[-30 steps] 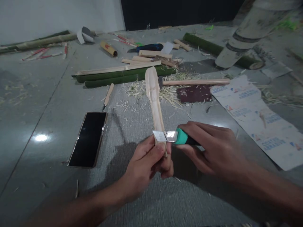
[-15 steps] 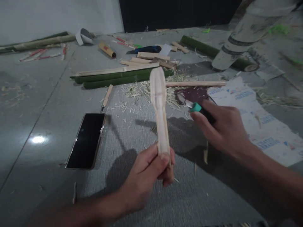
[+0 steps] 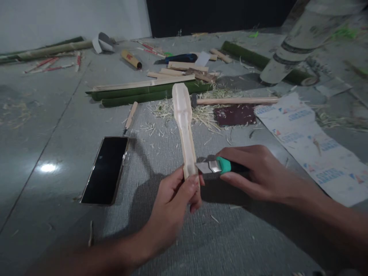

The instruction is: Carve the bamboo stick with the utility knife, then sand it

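Observation:
My left hand [image 3: 178, 195] is closed round the lower end of a pale carved bamboo piece [image 3: 183, 115], shaped like a spoon or spatula with a wider top. The piece points up and away from me, its hollow side facing me. In my right hand [image 3: 255, 172] is a utility knife [image 3: 225, 165] with a green collar and dark handle. Its blade tip is at the right edge of the bamboo, just above my left thumb; whether it touches I cannot tell. The far end of the knife handle is hidden in my palm.
A phone [image 3: 105, 170] lies left on the grey floor, near a small wooden-handled tool [image 3: 131, 116]. Beyond are green bamboo strips [image 3: 138, 99], shavings [image 3: 207, 119], a hammer [image 3: 235, 101] and a dark red plate [image 3: 235, 115]. Printed paper [image 3: 304, 138] lies right.
My right hand has brought the knife down and left, from above the dark red plate to the bamboo's edge. The bamboo piece has shifted slightly left and tilted its top leftward.

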### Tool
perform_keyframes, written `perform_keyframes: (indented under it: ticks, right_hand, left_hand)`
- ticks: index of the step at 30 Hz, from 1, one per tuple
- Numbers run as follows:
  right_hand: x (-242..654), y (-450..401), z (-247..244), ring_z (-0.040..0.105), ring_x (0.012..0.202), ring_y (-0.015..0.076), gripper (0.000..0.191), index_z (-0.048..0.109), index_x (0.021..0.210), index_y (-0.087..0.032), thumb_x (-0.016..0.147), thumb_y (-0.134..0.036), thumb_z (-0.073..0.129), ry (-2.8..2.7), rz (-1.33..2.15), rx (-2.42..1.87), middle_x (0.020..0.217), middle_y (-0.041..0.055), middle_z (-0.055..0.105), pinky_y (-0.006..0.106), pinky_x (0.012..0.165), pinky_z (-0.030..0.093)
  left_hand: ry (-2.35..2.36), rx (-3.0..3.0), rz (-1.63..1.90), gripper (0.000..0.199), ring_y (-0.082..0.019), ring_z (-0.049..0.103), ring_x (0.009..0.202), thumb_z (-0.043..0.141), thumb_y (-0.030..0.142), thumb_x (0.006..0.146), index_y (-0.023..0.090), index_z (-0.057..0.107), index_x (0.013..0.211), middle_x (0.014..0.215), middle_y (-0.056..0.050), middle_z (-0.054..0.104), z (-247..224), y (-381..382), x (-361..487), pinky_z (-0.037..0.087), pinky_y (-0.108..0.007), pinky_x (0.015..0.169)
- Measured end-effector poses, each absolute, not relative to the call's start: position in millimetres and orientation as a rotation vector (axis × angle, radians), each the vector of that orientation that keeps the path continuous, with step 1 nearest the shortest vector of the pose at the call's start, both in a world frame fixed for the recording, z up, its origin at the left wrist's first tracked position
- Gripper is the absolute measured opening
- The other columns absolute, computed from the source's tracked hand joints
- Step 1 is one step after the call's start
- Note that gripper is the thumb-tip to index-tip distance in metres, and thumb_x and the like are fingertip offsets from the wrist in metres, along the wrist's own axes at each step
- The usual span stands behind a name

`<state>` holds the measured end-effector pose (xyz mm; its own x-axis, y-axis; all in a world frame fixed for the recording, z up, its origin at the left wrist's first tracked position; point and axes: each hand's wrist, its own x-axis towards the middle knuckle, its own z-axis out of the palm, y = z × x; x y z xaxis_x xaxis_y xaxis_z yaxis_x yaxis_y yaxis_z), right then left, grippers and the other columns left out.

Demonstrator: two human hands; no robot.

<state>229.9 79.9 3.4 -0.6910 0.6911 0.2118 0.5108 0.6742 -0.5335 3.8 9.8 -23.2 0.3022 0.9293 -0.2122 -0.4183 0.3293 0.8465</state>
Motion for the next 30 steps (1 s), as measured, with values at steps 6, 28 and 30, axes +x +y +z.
perform_keyframes:
  ticks: [6,28,30]
  right_hand:
    - [228.7,78.4,3.1,0.049,0.060,0.0135,0.035,0.062,0.097,-0.020,0.106,-0.052,0.050,-2.519,0.686,-0.927,0.070,-0.0019,0.055,0.030,0.057,0.029]
    - [228.9,71.3,5.0,0.050,0.061,0.0140,0.036,0.062,0.100,-0.018,0.107,-0.052,0.051,-2.517,0.613,-0.902,0.073,-0.0004,0.057,0.030,0.058,0.029]
    - [228.6,69.6,4.8,0.050,0.061,0.0141,0.037,0.063,0.099,-0.018,0.106,-0.052,0.051,-2.513,0.563,-0.909,0.073,-0.0003,0.057,0.030,0.058,0.029]
  left_hand:
    - [0.812,0.792,1.012,0.029,-0.009,0.037,0.053,0.055,0.038,0.108,0.016,0.066,0.092,0.059,0.006,0.041,-25.5,10.1,1.3,0.033,-0.025,0.054]
    - [0.598,0.724,0.991,0.030,-0.008,0.036,0.052,0.043,0.033,0.112,0.019,0.053,0.087,0.062,0.008,0.033,-36.2,8.0,5.1,0.040,-0.023,0.056]
    - [0.560,0.724,1.011,0.030,-0.008,0.034,0.051,0.043,0.033,0.112,0.019,0.051,0.087,0.062,0.009,0.032,-38.5,6.9,7.1,0.040,-0.022,0.054]
